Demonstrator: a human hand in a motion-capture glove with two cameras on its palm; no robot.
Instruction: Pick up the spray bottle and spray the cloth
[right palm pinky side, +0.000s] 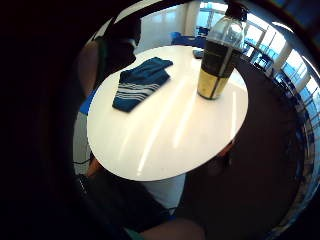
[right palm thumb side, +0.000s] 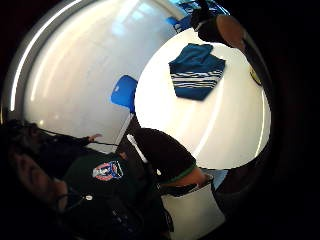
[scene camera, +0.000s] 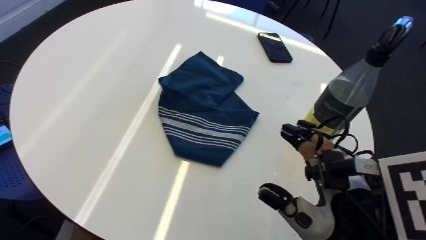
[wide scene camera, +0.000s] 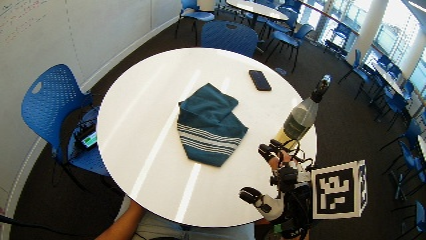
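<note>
The gloved right hand (scene camera: 313, 150) hangs over the near edge of the round white table (scene camera: 80, 100), its fingers relaxed and spread, holding nothing. It looks poised this way because the reach for the bottle is only starting: the palm faces forward, towards the thing to be taken, and the fingers are apart enough to go round a body of that width.

Just ahead of the fingertips (scene camera: 293, 134), not touching them, stands the spray bottle (scene camera: 346, 95), upright near the table's rim, with a clear upper body, yellowish liquid low down and a dark nozzle on top. The little-finger palm view shows it large and close, which fits a hand lined up with it and not yet closed on it. Standing upright at the edge, it can be gripped round the middle from the side without crossing the table.

Off to the thumb side, further in over the tabletop, lies the blue cloth (scene camera: 203, 117) with white stripes, folded and rumpled, flat on the surface and well apart from the bottle. It lies open to the nozzle once the bottle is lifted and turned towards it.

Beyond both, at the far side, rests a dark phone (scene camera: 274, 47), away from the likely line of the spray.
</note>
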